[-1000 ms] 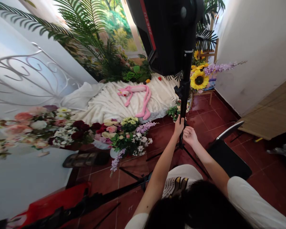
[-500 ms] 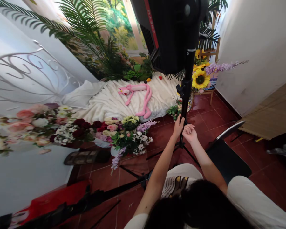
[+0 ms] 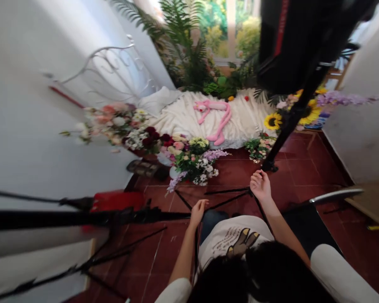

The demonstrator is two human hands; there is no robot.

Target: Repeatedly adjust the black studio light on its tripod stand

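Observation:
My left hand (image 3: 197, 213) is low in front of my body, apart from the light stand. Its fingers are loosely bent, and I see nothing in them. Just below the black pole of the light stand (image 3: 291, 120) is my right hand (image 3: 260, 186), raised with half-curled fingers and no visible object; whether its fingertips touch the pole I cannot tell. The pole tilts up to the right and carries a big black studio light (image 3: 276, 50) with a red stripe, smeared by motion. The stand's thin legs (image 3: 229, 191) spread over the floor between my hands.
A pink plush toy (image 3: 217, 107) lies on a cream fur blanket (image 3: 183, 118) ahead. Flower bunches (image 3: 194, 158) line its front. Another black stand (image 3: 120, 216) crosses at left, near a red bag (image 3: 115, 202). A dark chair (image 3: 311, 223) is at right; sunflowers (image 3: 309, 111) stand beyond.
My left hand has let go of the light stand's pole and come back left toward my body. The pole now leans right. The view has shifted, and my right hand sits slightly farther right.

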